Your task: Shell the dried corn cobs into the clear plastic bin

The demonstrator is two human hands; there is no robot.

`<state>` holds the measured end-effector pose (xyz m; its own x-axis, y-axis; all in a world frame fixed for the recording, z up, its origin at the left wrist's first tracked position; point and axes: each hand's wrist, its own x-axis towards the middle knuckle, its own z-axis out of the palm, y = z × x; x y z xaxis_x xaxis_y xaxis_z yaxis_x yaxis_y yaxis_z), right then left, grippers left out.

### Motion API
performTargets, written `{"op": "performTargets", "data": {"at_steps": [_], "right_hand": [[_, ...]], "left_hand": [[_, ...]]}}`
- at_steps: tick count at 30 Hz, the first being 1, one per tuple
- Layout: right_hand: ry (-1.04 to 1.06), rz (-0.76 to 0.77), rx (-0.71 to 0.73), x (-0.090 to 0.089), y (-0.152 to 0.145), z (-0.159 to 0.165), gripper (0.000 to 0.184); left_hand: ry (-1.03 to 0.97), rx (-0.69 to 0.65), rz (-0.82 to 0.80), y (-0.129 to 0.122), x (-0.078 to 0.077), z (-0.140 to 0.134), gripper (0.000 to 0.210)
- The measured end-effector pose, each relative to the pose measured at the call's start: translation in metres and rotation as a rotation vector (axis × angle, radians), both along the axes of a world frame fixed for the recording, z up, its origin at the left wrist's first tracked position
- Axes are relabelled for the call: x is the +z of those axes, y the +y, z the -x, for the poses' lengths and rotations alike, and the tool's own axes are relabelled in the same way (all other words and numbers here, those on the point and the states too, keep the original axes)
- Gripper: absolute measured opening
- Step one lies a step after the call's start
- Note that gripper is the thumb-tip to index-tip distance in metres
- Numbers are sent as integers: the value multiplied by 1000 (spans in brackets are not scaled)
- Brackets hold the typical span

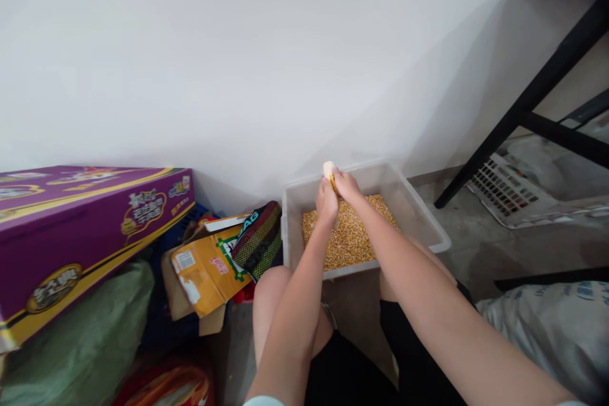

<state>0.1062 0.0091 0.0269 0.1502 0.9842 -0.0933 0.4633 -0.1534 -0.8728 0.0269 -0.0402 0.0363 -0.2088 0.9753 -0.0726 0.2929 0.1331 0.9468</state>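
Both of my hands are closed around one corn cob (328,169), held over a plastic bin. Its upper end is pale and bare, and yellow kernels show between my hands. My left hand (327,202) wraps it from the left and below. On the right side, my right hand (347,185) grips it with the fingers bent. Below them, loose corn kernels (349,238) cover the floor of the translucent bin (431,222). My palms hide much of the cob.
A purple carton (95,216) stands at left above a green sack (90,336). Flattened yellow cardboard (209,269) and a mesh bag (259,238) lie left of the bin. At right are a black metal frame (514,117), a white basket (514,193) and a white sack (552,323).
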Motion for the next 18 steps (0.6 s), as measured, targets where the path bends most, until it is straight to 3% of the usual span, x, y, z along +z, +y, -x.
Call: {"op": "performTargets", "data": {"at_steps": [5,9,13,18], "right_hand": [[34,-7,-54,0,4,-11,48],[-29,-30,-148,7,2,-10,58],[-60,-19,-85,11,-3,-1,71],[-147,5,26,6,-4,4,79]], "left_hand": [[10,11,3,5,2,5,60],[-10,-38,-18,8,-4,2,62],[-69,-97,-30,5,-8,-5,66],[-95,0,-20,-3,-8,-6,67]]}}
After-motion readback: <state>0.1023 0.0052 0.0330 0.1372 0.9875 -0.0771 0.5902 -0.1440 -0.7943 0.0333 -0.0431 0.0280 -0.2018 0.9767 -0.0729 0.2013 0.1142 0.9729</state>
